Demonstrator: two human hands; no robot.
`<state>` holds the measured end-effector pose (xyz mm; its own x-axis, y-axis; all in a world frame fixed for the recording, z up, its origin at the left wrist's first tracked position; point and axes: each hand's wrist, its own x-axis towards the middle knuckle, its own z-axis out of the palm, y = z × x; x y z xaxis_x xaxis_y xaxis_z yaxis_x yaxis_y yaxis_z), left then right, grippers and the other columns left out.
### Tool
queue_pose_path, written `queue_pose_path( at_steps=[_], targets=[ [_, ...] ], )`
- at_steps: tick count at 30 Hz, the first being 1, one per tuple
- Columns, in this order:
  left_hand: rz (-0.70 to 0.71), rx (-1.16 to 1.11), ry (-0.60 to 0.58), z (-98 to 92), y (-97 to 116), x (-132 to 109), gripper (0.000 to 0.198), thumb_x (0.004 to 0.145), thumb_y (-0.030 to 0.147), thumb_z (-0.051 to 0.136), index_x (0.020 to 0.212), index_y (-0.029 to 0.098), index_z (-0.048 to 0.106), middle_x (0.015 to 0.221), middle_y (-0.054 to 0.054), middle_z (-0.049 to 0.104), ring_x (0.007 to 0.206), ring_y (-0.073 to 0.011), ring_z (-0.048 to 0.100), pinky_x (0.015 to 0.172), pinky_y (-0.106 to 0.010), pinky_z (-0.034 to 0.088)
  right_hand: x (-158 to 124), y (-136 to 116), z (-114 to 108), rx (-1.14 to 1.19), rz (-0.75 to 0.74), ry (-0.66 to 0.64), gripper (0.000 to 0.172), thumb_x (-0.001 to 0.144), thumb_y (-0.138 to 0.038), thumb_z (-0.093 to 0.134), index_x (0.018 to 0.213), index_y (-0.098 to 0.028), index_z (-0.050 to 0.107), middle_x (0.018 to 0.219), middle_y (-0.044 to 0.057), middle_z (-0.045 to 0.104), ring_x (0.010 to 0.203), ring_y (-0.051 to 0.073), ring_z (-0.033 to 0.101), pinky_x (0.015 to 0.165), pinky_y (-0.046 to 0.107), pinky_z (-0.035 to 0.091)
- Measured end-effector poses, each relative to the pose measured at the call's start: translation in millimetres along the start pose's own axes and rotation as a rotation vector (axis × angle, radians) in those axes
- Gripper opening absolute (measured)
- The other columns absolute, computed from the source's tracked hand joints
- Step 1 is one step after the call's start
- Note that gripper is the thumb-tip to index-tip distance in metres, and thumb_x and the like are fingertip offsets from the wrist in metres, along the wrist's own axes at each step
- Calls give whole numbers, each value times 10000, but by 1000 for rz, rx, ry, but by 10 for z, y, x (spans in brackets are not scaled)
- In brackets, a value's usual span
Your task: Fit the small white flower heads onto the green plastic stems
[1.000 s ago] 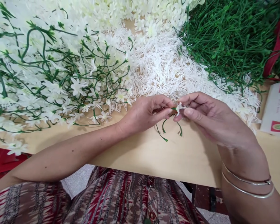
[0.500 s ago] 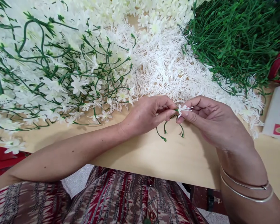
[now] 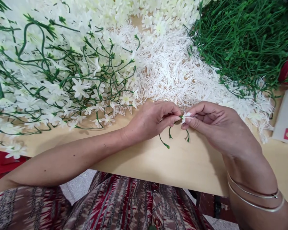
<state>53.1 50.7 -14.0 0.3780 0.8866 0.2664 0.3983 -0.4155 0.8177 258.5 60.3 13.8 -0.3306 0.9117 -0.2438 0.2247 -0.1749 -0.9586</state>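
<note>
My left hand [image 3: 150, 120] pinches a small green plastic stem [image 3: 168, 134] whose branch tips hang down over the wooden table [image 3: 182, 163]. My right hand [image 3: 216, 126] pinches a small white flower piece [image 3: 186, 116] at the top of that stem, right against the left fingertips. Both hands meet just in front of a heap of white spiky flower centres [image 3: 172, 73].
Finished white flowers on green stems [image 3: 52, 76] cover the left of the table. A pile of bare green stems [image 3: 240, 41] lies at the back right. A white packet with a red label [image 3: 286, 121] sits at the right edge. Loose cream petals [image 3: 144, 12] lie at the back.
Both hands have drifted slightly down and to the right, still pinching the stem and flower together. The white flower sits closer against the stem tip.
</note>
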Motion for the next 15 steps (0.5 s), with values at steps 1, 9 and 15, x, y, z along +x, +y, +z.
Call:
queue_pose_path(
  at_steps=[1, 9, 15],
  targets=[
    [15, 1, 6, 4, -7, -4, 88, 964, 215, 641, 914, 182, 706, 794, 8, 736, 696, -97, 644, 668, -216, 461, -1, 2, -2, -3, 0, -4, 271, 776, -545, 857, 759, -316, 714, 710, 11, 728, 657, 179, 688, 626, 356, 561],
    [55, 27, 5, 13, -51, -9, 88, 962, 192, 621, 923, 193, 700, 779, 18, 724, 692, -96, 636, 681, -222, 463, 13, -3, 0, -21, 34, -4, 280, 745, -508, 882, 749, -291, 704, 705, 5, 729, 662, 180, 691, 631, 348, 556],
    [-48, -142, 11, 3, 10, 31, 49, 937, 199, 648, 914, 170, 680, 777, 4, 695, 681, -92, 593, 639, -215, 443, -3, -57, 10, 84, 20, 33, 299, 703, -466, 925, 815, -288, 713, 732, -16, 712, 694, 159, 686, 669, 313, 562]
  ],
)
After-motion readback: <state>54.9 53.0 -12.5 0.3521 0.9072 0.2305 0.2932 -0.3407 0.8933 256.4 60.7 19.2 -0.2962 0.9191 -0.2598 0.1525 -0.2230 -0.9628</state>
